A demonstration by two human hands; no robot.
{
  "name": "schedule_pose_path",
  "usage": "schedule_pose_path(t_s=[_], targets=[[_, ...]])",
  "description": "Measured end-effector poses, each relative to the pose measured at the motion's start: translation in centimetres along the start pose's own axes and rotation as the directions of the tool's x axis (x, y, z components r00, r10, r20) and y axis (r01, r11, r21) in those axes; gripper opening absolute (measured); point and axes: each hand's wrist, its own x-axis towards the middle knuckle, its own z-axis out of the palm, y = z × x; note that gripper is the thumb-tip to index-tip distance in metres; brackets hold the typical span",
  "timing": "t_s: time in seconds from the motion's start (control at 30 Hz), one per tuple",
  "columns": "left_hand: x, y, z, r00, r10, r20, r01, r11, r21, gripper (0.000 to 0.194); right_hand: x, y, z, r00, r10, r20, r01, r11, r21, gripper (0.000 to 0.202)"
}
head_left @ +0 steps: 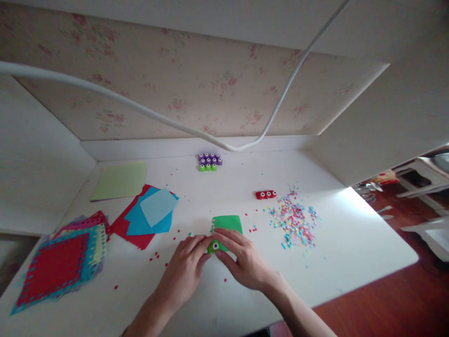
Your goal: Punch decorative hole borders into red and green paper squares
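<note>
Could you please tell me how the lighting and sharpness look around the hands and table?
Head view: the table is brighter near the right side panel, dimmer along its near edge; the left hand, right hand and green punch look slightly soft; the wide lens appears to stretch the outer areas.

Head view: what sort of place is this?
Probably a room in a home, at a white desk used for paper craft. Punched sheets on the left, scattered confetti on the right and floral wallpaper behind suggest it.
</note>
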Motion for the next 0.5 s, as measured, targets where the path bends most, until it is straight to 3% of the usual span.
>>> schedule_pose_path(t_s=[0.1,0.3,0.4,0.5], targets=[[0.3,1.1,0.3,1.0,0.009,0.005,-0.008,0.995,-0.104,0.029,0.5,-1.1,-0.5,0.999,0.026,0.024,-0.029,0.992,0.125,0.038],[0.4,0.9,1.5,0.995,-0.094,-0.037,0.087,0.983,-0.163,0.036,0.1,-0.7,-1.4,0.961,0.269,0.06,-0.276,0.925,0.262,0.024],[0.3,1.0,2.2,0.998,-0.028,-0.051,0.023,0.996,-0.09,0.032,-0.3,1.1,-2.4,0.907,0.42,0.024,-0.393,0.825,0.406,0.021],[0.1,1.3,2.6,0.993,0.114,-0.016,-0.113,0.993,0.022,0.022,0.0,4.6,-5.2,0.817,0.551,-0.172,-0.428,0.778,0.461,0.026]])
